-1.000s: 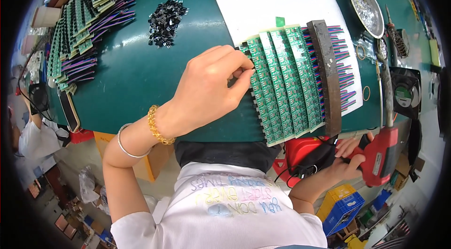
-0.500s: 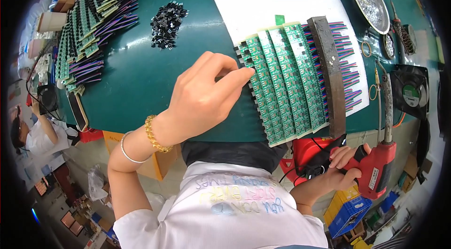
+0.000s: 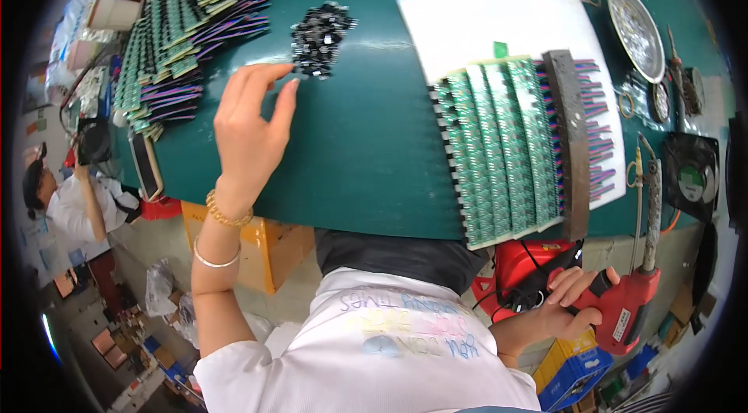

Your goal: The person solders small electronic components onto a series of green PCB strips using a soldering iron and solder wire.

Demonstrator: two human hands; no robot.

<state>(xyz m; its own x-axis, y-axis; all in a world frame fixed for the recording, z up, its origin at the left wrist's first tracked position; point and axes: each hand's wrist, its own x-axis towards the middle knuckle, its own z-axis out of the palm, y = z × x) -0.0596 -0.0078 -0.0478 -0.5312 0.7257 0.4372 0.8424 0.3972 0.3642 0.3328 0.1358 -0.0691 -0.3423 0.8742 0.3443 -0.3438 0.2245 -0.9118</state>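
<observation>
Just below a pile of small black connectors (image 3: 319, 37), my left hand (image 3: 253, 128) hovers with thumb and forefinger apart and nothing visible between them. My right hand (image 3: 570, 302) is wrapped round the handle of a red soldering gun (image 3: 629, 312) at the lower right, its long metal barrel pointing up past the table edge. Between the two hands lie green circuit board strips (image 3: 499, 152), side by side, with black connectors along their left edge. A dark bar (image 3: 567, 144) rests across their right side, and coloured wires (image 3: 600, 132) stick out beyond it.
A white foam sheet (image 3: 483, 19) lies under the strips. Fanned stacks of wired boards (image 3: 167, 39) fill the far left, near a phone (image 3: 146, 167). A metal dish (image 3: 635, 31), a soldering iron (image 3: 682, 82) and a black fan (image 3: 693, 175) stand right. Another person (image 3: 74, 199) works at left.
My left hand has moved left and away from the board strips to the connector pile, and its fingers have parted. My right hand still holds the soldering gun. The whole view has shifted slightly.
</observation>
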